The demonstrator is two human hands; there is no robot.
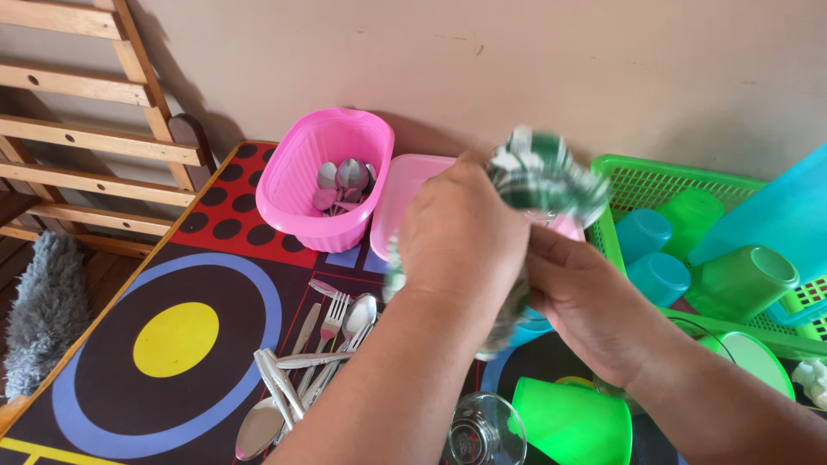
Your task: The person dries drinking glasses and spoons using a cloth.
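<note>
My left hand point(457, 237) and my right hand point(590, 306) meet above the table, both closed around a green-and-white checked cloth point(543, 176). The cloth is wrapped about a clear glass that shows only as a small glint near its top; the rest is hidden. The cloth is blurred. Below the hands lies a loose pile of spoons and forks point(314, 357). Behind them a pink basket point(297, 185) holds several spoons point(343, 182).
A pink tray point(398, 194) lies beside the basket. A green basket point(637, 181) at right holds blue and green plastic cups. A green cup point(573, 422) and a clear glass point(484, 430) sit near the front edge. A wooden rack point(86, 129) and grey duster point(43, 310) are at left.
</note>
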